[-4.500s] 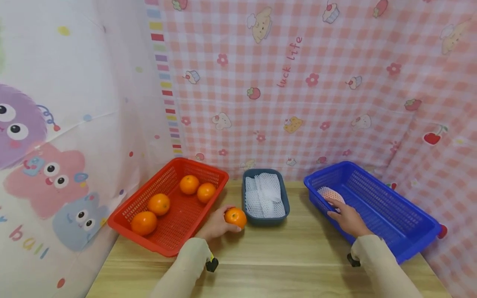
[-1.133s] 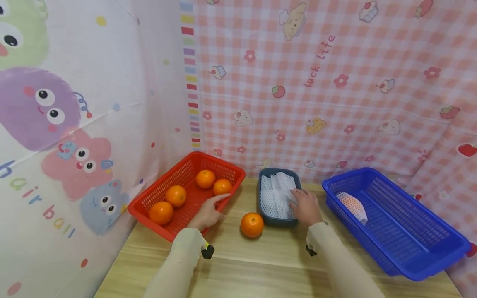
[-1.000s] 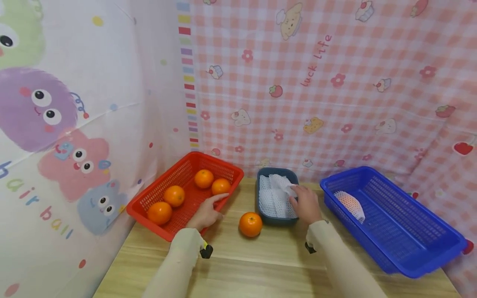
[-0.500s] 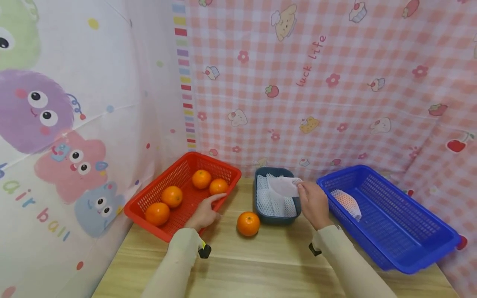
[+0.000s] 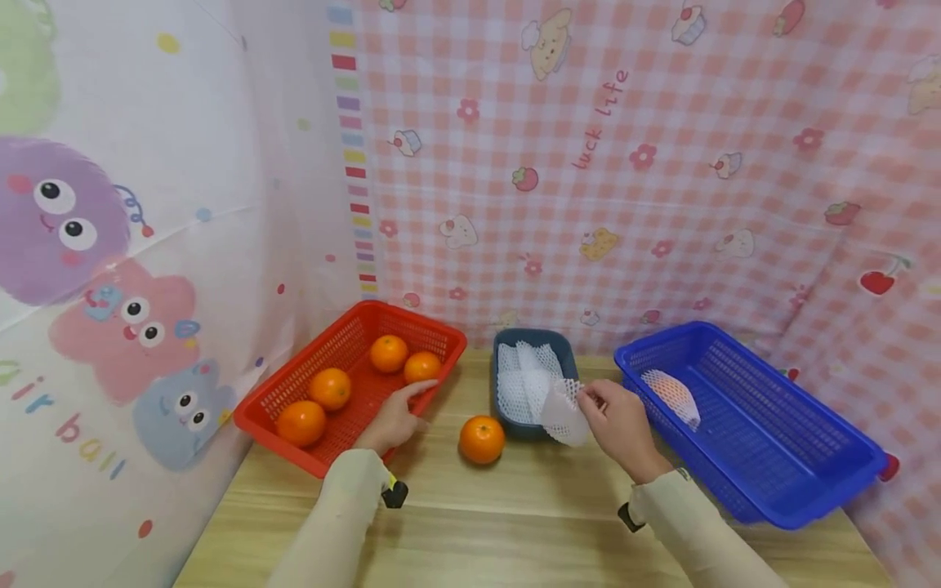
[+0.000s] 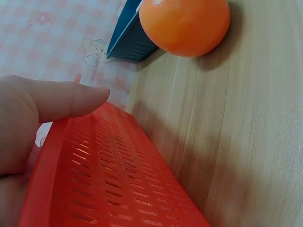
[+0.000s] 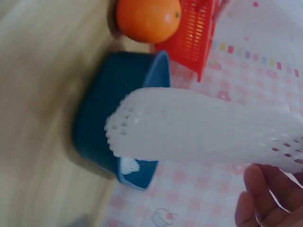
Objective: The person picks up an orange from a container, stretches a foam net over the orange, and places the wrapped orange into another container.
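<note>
In the head view, my right hand (image 5: 621, 426) pinches one end of a white foam fruit net (image 5: 564, 416), which hangs over the front right corner of a small dark teal basket (image 5: 538, 432). The right wrist view shows this foam net (image 7: 199, 127) stretched out long and flat, with no fruit in it. More foam nets (image 5: 520, 382) lie inside the teal basket. A single orange (image 5: 481, 439) rests on the table just left of that basket. My left hand (image 5: 391, 420) rests on the near right rim of a red basket (image 5: 323, 465), its index finger extended.
Several oranges (image 5: 330, 389) sit in the red basket at left. At right stands a blue basket (image 5: 772, 408) holding one orange in a foam net (image 5: 671, 398). The wooden table (image 5: 515, 523) meets patterned cloth walls (image 5: 515, 204) behind and at the sides.
My left hand has released the orange onto the table and moved to the red basket's rim. My right hand left the netted fruit in the blue basket and drew a foam net from the teal basket.
</note>
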The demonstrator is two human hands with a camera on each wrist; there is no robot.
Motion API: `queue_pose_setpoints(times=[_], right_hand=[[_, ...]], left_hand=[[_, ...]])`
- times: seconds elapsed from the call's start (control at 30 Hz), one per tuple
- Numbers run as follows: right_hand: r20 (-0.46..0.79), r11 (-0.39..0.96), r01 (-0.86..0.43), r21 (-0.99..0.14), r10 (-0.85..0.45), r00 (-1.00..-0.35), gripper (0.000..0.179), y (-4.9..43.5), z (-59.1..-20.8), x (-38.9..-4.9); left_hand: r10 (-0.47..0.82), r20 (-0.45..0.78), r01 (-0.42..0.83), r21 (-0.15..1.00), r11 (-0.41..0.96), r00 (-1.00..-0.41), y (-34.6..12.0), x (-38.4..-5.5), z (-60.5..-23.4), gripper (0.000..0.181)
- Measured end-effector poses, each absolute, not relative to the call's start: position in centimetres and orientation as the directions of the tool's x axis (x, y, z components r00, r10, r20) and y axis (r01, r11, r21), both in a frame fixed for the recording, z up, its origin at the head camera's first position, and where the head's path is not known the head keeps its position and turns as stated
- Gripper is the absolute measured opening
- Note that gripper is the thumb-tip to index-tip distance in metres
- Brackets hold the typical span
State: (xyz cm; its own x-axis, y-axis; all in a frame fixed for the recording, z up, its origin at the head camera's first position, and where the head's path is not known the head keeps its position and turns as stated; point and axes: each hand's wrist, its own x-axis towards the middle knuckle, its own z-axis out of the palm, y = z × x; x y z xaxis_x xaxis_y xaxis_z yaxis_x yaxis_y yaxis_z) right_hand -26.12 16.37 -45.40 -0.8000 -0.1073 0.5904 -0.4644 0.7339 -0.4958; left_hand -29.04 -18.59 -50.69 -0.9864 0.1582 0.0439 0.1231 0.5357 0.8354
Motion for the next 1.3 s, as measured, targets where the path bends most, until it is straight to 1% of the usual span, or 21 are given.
queue_pose_setpoints(times=[0.13, 0.27, 0.4, 0.47, 0.57, 0.63, 0.8, 0.87, 1.0, 1.07, 1.17, 1.3], right_hand=[[0.504, 0.728, -0.434, -0.53, -0.141, -0.852, 0.008, 15.9, -46.6, -25.8], [0.442, 0.725, -0.402, -0.56, -0.15, -0.885, 0.008, 15.6, -47.7, -25.5], [0.446, 0.721, -0.414, -0.556, -0.162, -0.88, 0.009, 15.0, -48.0, -25.3], [0.461, 0.72, -0.43, -0.544, -0.171, -0.87, 0.01, 14.7, -48.0, -25.3], [0.479, 0.731, -0.447, -0.516, -0.186, -0.858, 0.01, 14.3, -47.9, -25.4], [0.491, 0.74, -0.458, -0.493, -0.198, -0.848, 0.01, 14.0, -48.0, -25.4], [0.51, 0.746, -0.487, -0.454, -0.231, -0.829, 0.01, 13.6, -48.8, -25.7], [0.506, 0.742, -0.492, -0.455, -0.239, -0.828, 0.009, 13.3, -49.1, -25.7], [0.498, 0.738, -0.497, -0.456, -0.251, -0.83, 0.009, 12.8, -49.4, -25.6], [0.5, 0.737, -0.503, -0.452, -0.257, -0.827, 0.01, 12.5, -49.4, -25.5], [0.499, 0.731, -0.512, -0.452, -0.268, -0.824, 0.011, 12.1, -49.3, -25.4], [0.475, 0.727, -0.507, -0.463, -0.28, -0.834, 0.013, 11.7, -49.0, -25.5]], left_hand=[[0.147, 0.047, 0.121, 0.827, 0.55, -0.988, -18.7, -29.3, -50.8, 0.074], [0.174, 0.123, 0.205, 0.767, 0.608, -0.977, -18.5, -29.4, -51.3, 0.072], [0.178, 0.261, 0.31, 0.662, 0.682, -0.949, -17.3, -28.9, -50.7, 0.066], [0.183, 0.347, 0.369, 0.609, 0.702, -0.92, -16.1, -28.5, -49.9, 0.06], [0.23, 0.436, 0.465, 0.572, 0.676, -0.87, -13.5, -27.7, -48.1, 0.048], [0.286, 0.457, 0.524, 0.569, 0.633, -0.842, -11.8, -27.0, -47.3, 0.042], [0.419, 0.437, 0.606, 0.584, 0.54, -0.796, -8.6, -26.0, -46.7, 0.028], [0.453, 0.413, 0.611, 0.587, 0.531, -0.79, -7.8, -25.8, -47.0, 0.024], [0.493, 0.361, 0.605, 0.574, 0.552, -0.792, -7.0, -25.4, -47.7, 0.023], [0.5, 0.351, 0.606, 0.555, 0.569, -0.791, -6.7, -25.4, -48.1, 0.024], [0.486, 0.341, 0.589, 0.557, 0.586, -0.805, -6.4, -25.4, -48.5, 0.025], [0.428, 0.305, 0.522, 0.581, 0.625, -0.851, -6.1, -25.5, -48.8, 0.026]])
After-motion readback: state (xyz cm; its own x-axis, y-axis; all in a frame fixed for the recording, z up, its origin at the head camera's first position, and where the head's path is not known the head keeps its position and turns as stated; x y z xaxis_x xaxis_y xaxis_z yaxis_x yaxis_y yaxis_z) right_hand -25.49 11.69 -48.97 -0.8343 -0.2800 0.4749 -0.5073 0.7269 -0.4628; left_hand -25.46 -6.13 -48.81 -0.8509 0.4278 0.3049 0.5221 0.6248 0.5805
